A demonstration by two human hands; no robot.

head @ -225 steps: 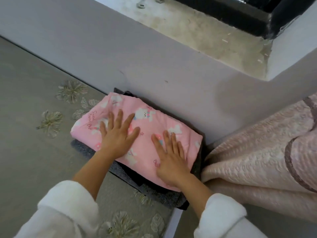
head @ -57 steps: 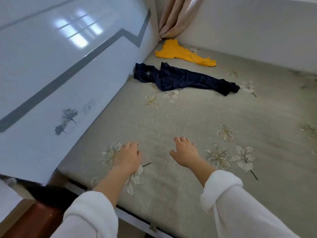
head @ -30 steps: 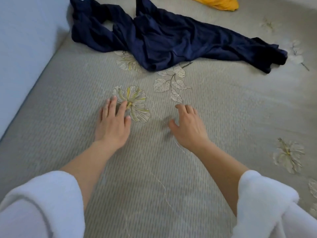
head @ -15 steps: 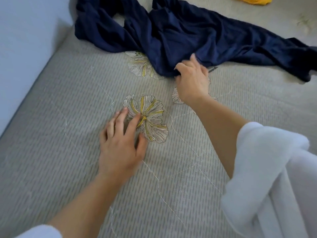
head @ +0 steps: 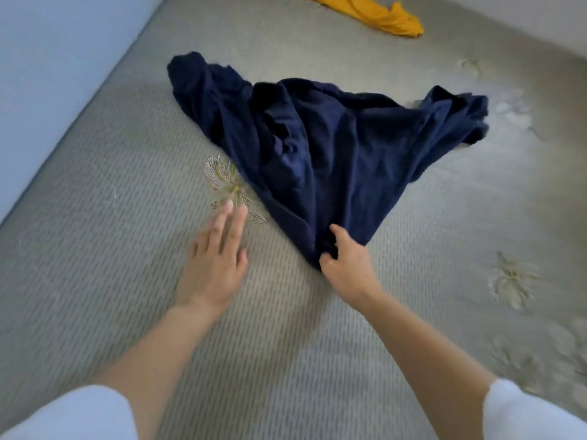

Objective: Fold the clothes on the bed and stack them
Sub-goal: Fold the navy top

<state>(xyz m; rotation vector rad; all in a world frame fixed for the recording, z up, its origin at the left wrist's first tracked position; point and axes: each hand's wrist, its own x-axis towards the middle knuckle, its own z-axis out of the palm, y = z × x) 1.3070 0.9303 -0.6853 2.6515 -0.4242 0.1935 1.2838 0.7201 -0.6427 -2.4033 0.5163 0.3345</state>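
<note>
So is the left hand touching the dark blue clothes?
Apart. The head view shows a strip of bed cover between the left hand and the dark blue garment. Only the right hand grips it.

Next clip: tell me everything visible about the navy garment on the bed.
The navy garment is a dark blue, soft, thin-looking cloth, unfolded and heavily creased. It lies crumpled on the bed in a rough triangle, wide at the far side and narrowing to a near tip. The right hand has that tip bunched in its grip, fingers curled round the cloth. The left hand is open beside it, not touching it. Its type cannot be told.
</note>
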